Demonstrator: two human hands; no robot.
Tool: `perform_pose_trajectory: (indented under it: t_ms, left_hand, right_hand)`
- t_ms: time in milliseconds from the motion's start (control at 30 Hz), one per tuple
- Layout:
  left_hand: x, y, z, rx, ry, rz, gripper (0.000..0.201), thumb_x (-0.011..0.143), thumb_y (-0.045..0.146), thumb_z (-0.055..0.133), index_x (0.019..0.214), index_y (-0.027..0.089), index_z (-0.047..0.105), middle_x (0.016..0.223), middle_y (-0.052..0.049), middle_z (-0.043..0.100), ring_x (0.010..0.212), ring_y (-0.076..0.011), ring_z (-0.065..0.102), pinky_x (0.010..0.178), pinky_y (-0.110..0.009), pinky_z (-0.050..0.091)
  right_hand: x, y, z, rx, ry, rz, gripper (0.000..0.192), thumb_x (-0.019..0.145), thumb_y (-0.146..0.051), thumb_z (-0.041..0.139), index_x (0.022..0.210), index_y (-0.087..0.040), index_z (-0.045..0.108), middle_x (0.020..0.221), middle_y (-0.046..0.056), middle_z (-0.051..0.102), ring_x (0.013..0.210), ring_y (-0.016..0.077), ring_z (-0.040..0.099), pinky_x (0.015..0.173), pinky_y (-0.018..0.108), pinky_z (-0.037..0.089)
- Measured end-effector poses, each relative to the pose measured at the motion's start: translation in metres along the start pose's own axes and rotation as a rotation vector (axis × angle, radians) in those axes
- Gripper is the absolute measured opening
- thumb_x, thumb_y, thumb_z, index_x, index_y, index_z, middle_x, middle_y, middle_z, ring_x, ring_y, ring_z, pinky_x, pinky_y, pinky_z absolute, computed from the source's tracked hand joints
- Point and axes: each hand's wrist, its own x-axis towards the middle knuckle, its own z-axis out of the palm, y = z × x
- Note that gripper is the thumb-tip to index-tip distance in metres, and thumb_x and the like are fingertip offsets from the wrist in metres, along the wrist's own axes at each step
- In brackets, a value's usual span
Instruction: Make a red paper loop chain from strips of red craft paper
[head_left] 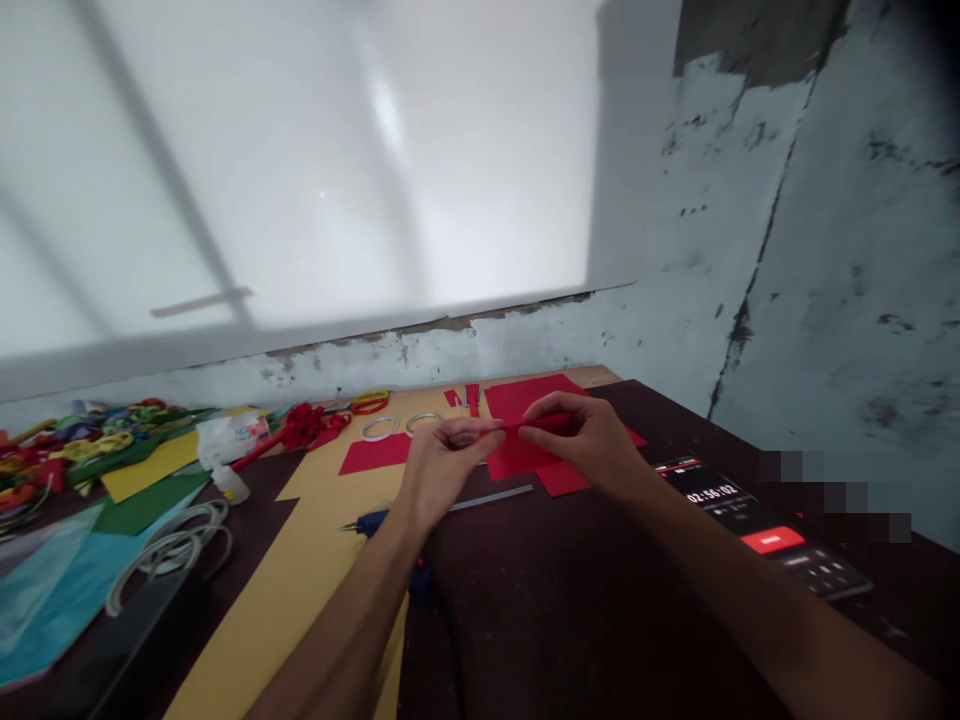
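Red paper (516, 428): left hand (448, 455) and right hand (589, 430) both pinch it above dark surface (547, 590); blue glue gun (372, 522) nearby.

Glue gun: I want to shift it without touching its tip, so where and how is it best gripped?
Probably by the blue handle, coming from the right. The glue gun lies with its metal nozzle pointing left, away from that side, and the handle runs toward the camera. The left forearm crosses over its middle, so a hand must work around it.
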Motion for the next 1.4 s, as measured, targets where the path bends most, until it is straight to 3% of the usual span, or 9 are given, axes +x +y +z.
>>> perform_pose_trajectory:
  t_ms: [567,833,1067,1267,1400]
  left_hand:
    - [0.002,-0.004,-0.004,-0.078,0.002,-0.001,0.024,0.068,0.032,0.083,0.087,0.017,0.078,0.081,-0.006,0.077,0.072,-0.0146,0.069,0.068,-0.023,0.052]
    - [0.001,-0.004,-0.002,-0.06,-0.084,0.009,0.026,0.069,0.03,0.082,0.09,0.015,0.076,0.09,-0.008,0.077,0.078,-0.0165,0.069,0.072,-0.025,0.052]
    - [0.006,-0.006,-0.006,0.011,0.056,0.093,0.02,0.064,0.027,0.085,0.081,0.018,0.077,0.078,-0.003,0.074,0.07,-0.0129,0.065,0.067,-0.022,0.05]
    - [0.005,-0.005,-0.003,0.064,0.035,0.121,0.023,0.069,0.028,0.081,0.089,0.017,0.077,0.088,-0.007,0.076,0.081,-0.0178,0.069,0.075,-0.027,0.053]
    - [0.005,-0.006,-0.003,0.141,0.03,0.121,0.016,0.074,0.028,0.076,0.086,0.018,0.078,0.087,-0.006,0.076,0.082,-0.0186,0.069,0.074,-0.027,0.053]
  right_hand:
    - [0.0,0.003,-0.003,0.026,0.033,0.014,0.026,0.072,-0.04,0.078,0.083,-0.019,0.068,0.084,0.003,0.069,0.079,0.0177,0.065,0.073,0.03,0.053]
    - [0.0,0.002,-0.001,0.092,-0.064,0.04,0.028,0.068,-0.038,0.082,0.082,-0.018,0.069,0.083,0.003,0.07,0.077,0.0169,0.065,0.069,0.028,0.052]
    - [0.004,0.013,-0.004,0.171,-0.002,0.115,0.025,0.077,-0.039,0.074,0.094,-0.022,0.073,0.083,0.004,0.074,0.07,0.0162,0.065,0.06,0.027,0.05]
    - [0.006,0.012,-0.004,0.194,0.013,0.115,0.018,0.073,-0.032,0.076,0.089,-0.023,0.076,0.087,0.003,0.075,0.078,0.0171,0.066,0.068,0.028,0.05]
    - [0.005,0.008,-0.004,0.195,0.001,0.177,0.017,0.075,-0.032,0.07,0.087,-0.021,0.075,0.071,0.0,0.069,0.06,0.0115,0.056,0.054,0.024,0.041]
